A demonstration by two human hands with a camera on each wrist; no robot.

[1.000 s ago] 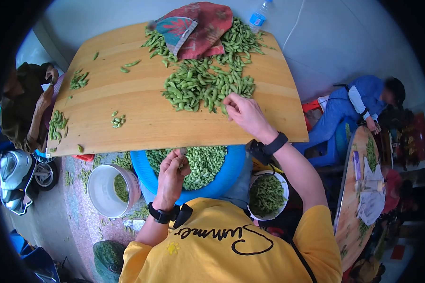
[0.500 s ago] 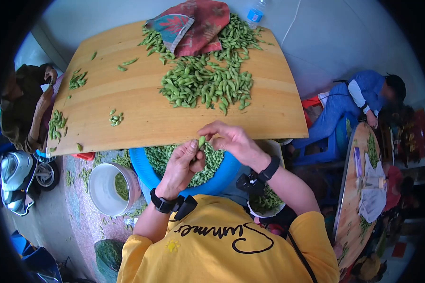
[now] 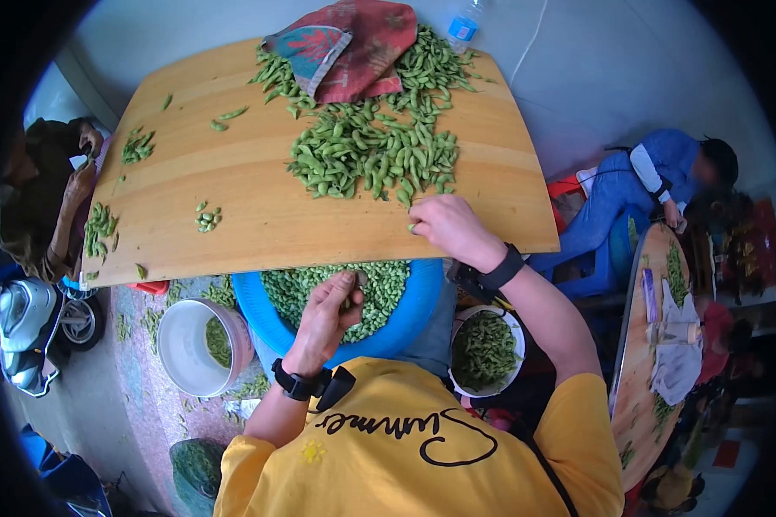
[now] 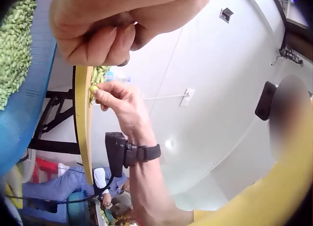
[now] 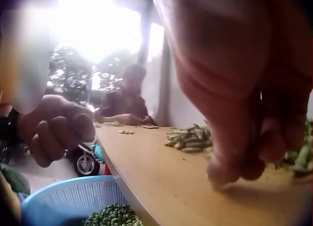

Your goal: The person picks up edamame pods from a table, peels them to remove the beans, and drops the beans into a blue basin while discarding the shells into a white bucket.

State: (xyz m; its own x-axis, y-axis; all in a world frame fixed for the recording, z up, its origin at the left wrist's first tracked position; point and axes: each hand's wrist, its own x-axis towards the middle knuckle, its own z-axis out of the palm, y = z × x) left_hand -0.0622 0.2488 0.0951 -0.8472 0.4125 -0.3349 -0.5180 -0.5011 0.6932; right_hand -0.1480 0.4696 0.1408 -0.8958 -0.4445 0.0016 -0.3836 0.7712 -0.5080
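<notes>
My right hand [image 3: 450,231] is over the front part of the table, just in front of the big heap of green soybean pods [image 3: 328,159]. Between its thumb and forefinger it pinches a small green pod [image 4: 93,89], whose tip pokes out at the fingertips. The left hand [image 3: 328,310] hangs above a blue basin [image 3: 248,306] of shelled green beans [image 3: 379,297], below the table's front edge. Its fingers are curled in, and nothing shows held in them. A greyish spot is visible at its thumb tip.
A red cloth [image 3: 362,52] lies on the heap's far part, beside a water bottle [image 3: 464,28]. Small piles of pods [image 3: 101,226] and a few loose beans [image 3: 207,217] sit at the table's left. A white bucket [image 3: 174,345] and a bowl of pods [image 3: 457,379] flank the basin.
Half a second ago both hands met over the basin with a pod between them. Since then the right hand has gone forward to the table, and the left has stayed over the basin.
</notes>
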